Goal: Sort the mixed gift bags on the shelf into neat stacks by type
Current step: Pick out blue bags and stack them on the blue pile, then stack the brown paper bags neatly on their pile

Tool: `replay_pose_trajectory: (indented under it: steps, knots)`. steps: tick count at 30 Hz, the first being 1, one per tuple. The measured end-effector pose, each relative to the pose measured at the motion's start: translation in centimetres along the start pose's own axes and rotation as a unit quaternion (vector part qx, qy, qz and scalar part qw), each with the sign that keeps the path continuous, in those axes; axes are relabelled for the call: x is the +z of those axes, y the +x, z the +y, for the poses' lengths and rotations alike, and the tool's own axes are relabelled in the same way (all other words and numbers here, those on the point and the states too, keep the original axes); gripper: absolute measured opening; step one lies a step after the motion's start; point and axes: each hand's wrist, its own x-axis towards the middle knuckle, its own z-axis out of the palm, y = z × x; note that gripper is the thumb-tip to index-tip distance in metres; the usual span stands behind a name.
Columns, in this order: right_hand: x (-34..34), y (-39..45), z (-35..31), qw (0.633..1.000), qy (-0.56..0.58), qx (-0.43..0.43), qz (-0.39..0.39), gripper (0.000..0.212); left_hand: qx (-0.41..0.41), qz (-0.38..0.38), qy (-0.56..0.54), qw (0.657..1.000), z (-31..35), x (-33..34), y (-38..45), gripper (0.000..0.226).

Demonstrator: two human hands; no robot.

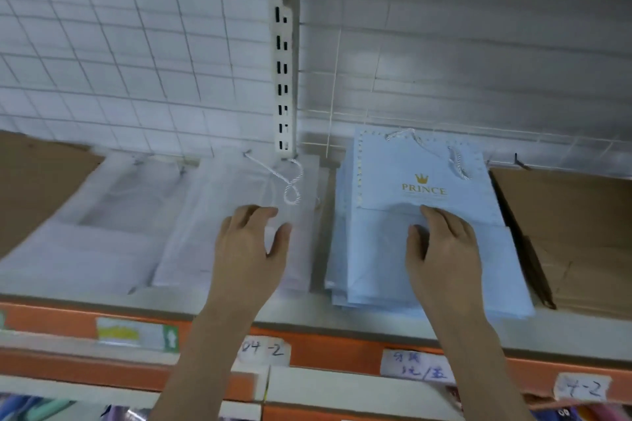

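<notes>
A stack of light blue gift bags [403, 174] printed PRINCE with a gold crown lies flat on the shelf, right of the upright. My right hand [444, 249] rests on top of that stack, fingers spread and relaxed. Left of the upright lies a stack of white gift bags [236, 188] with a twisted rope handle [290, 184] looped on top. Over its right part is my left hand [249, 246], fingers loosely bent, thumb apart, holding nothing. Another pile of white bags [113, 225] lies further left.
Flat brown paper bags [574, 232] lie at the right end of the shelf, and brown card [37, 181] at the far left. A slotted metal upright [283, 79] and wire grid back the shelf. The orange shelf edge [325, 349] carries handwritten labels.
</notes>
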Motion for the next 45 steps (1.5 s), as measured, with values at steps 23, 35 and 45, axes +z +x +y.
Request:
replay_pose_trajectory:
  steps: [23, 35, 45]
  knots:
    - [15.9, -12.4, -43.3, 0.964, 0.111, -0.061, -0.235, 0.029, -0.224, 0.071, 0.105, 0.966, -40.6, -31.7, -3.7, 0.020]
    - [22.3, -8.8, -49.8, 0.959, 0.138, -0.066, -0.238, 0.029, -0.212, 0.098, 0.110, 0.966, -45.5, -32.9, 4.3, 0.023]
    - [25.0, -7.3, -50.0, 0.967, 0.088, -0.022, -0.237, 0.030, -0.291, -0.147, 0.192, 0.926, -43.3, -28.2, 13.4, 0.093]
